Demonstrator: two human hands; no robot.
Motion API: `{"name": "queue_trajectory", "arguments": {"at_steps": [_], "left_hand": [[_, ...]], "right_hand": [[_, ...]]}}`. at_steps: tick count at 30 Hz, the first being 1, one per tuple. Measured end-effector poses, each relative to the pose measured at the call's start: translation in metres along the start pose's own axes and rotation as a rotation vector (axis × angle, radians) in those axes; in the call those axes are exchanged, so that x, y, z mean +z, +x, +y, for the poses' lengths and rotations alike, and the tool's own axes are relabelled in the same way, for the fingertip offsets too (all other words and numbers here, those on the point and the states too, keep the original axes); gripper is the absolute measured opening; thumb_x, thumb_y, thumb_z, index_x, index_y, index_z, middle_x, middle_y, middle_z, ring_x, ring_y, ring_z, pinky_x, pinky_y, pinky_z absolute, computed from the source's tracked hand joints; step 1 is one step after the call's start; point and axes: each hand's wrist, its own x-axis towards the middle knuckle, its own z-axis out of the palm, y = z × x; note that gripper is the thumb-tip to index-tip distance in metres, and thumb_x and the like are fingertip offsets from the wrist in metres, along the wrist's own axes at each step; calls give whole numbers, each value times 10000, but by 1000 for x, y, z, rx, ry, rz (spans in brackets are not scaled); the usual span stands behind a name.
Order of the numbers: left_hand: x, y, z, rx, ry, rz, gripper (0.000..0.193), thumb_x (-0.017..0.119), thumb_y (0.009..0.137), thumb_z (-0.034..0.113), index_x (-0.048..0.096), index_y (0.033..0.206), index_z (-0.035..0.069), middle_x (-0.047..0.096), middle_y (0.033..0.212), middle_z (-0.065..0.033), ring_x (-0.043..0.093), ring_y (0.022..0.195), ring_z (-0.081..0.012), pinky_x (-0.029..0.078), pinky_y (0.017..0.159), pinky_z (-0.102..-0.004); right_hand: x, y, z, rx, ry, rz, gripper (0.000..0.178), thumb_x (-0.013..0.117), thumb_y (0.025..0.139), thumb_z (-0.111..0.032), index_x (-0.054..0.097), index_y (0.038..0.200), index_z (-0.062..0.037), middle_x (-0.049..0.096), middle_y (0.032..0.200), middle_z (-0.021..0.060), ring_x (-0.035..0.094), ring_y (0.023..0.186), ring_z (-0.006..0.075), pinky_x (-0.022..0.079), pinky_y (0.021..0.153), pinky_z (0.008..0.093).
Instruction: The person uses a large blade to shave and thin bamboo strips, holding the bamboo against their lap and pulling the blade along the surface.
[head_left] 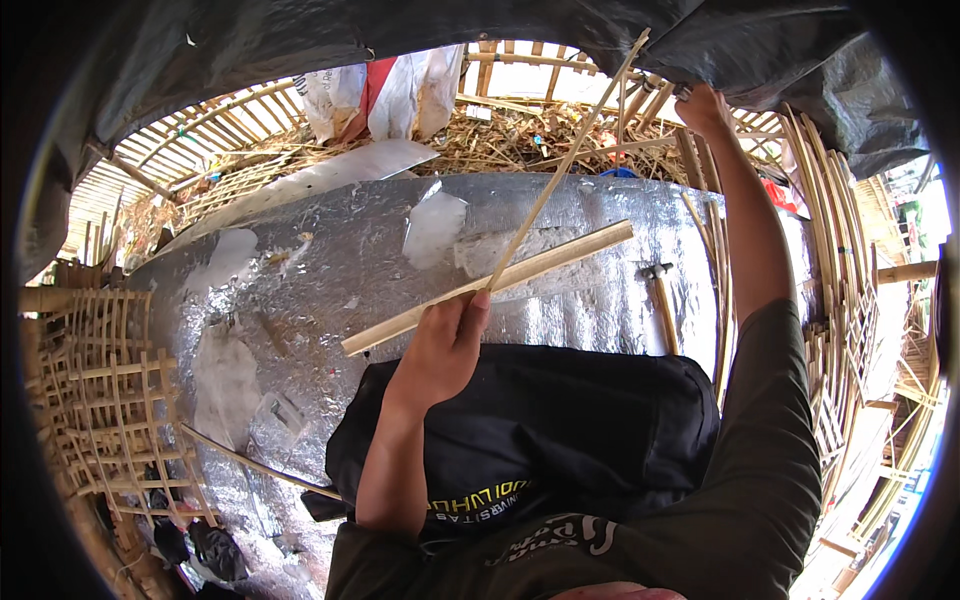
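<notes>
My left hand [446, 345] is closed around a flat, pale bamboo slat [565, 255], which slants up to the right across the foil mat. A thinner bamboo strip [570, 155] rises from beside my left thumb toward the top of the view, crossing over the slat. My right arm is stretched far forward and to the right. At its end my right hand [706, 108] is closed in a fist near the dark overhead sheet. A small dark, shiny bit shows at its fingers, too little to name.
A hammer [661, 305] lies on the silvery foil mat [330, 280], right of a black cloth [570, 400] over my lap. A woven bamboo lattice [120, 390] stands at left; long bamboo strips [835, 250] line the right. Bamboo scraps [510, 135] heap beyond the mat.
</notes>
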Motion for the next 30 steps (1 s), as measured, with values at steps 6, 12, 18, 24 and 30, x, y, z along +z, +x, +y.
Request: {"name": "queue_trajectory", "arguments": {"at_steps": [6, 12, 18, 24, 30], "left_hand": [[7, 5, -18, 100, 58, 120, 386, 428, 1067, 266, 518, 804, -1, 486, 627, -91, 464, 571, -201, 381, 562, -370], [10, 2, -30, 89, 256, 223, 358, 444, 1062, 273, 545, 845, 6, 497, 645, -73, 494, 593, -175, 393, 576, -352], [12, 3, -1, 0, -24, 17, 265, 438, 1069, 258, 558, 996, 33, 442, 624, -9, 426, 545, -98, 357, 529, -288], [3, 1, 3, 27, -107, -58, 236, 431, 1074, 235, 556, 1010, 45, 384, 610, 31, 363, 517, -54, 312, 495, -249], [-4, 2, -1, -24, -211, -186, 214, 415, 1075, 217, 531, 1029, 44, 381, 627, 8, 353, 518, -81, 305, 505, -263]], "right_hand": [[33, 8, 60, 37, 61, 102, 422, 617, 742, -291, 695, 1028, 9, 679, 1016, 303, 671, 997, 434, 527, 875, 499], [14, -50, 11, -59, 237, -90, 379, 609, 761, -315, 714, 1022, -61, 698, 989, 269, 678, 973, 425, 529, 876, 497], [-14, -104, -37, -236, 213, -55, 289, 610, 777, -279, 727, 970, -99, 723, 917, 204, 700, 888, 392, 546, 828, 498], [-24, -95, -44, -218, 193, 35, 252, 605, 779, -218, 724, 956, -84, 725, 910, 189, 704, 896, 378, 553, 827, 483], [0, -66, 20, -228, 620, 127, 528, 748, 785, -302, 611, 1240, -71, 698, 790, 107, 693, 746, 241, 529, 654, 390]]}}
